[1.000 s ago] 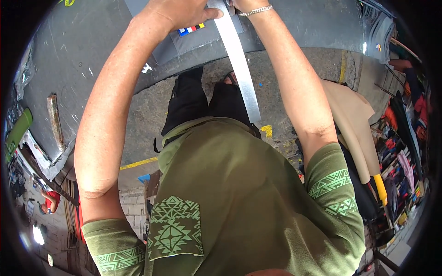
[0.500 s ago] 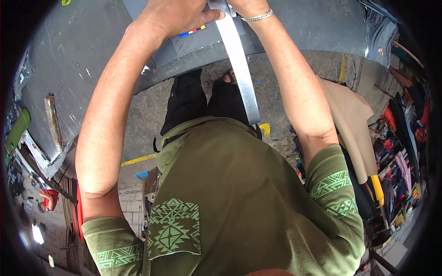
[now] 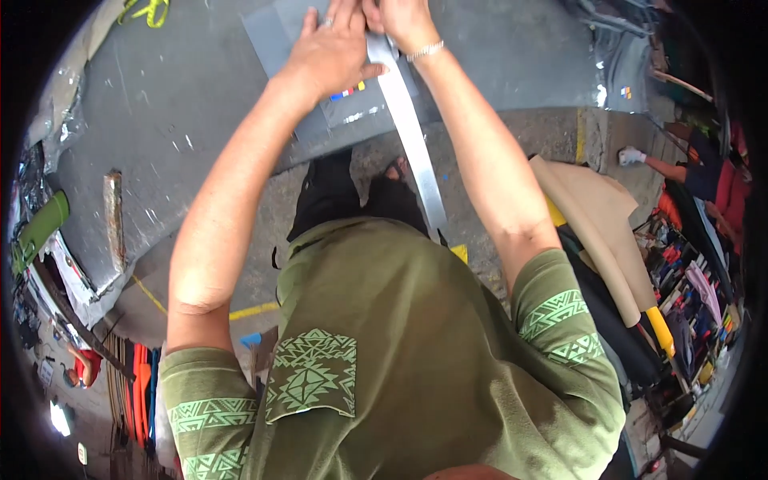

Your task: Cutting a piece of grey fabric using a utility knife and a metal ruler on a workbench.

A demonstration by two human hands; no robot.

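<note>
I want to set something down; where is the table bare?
Two patches of the table look free: one between the stick and the left forearm, one between the bracelet and the clear plastic. It is crowded at top centre, where the left hand, right hand, metal strip and grey sheet bunch together.

a strip (image 3: 410, 132) lies over a sheet (image 3: 268, 40) on the table (image 3: 192, 88), well right of a stick (image 3: 114, 220).

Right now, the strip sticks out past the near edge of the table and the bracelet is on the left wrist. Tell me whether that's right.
Not quite: the head view shows the bracelet on the right wrist, not the left. The strip does stick out past the near edge of the table.
</note>
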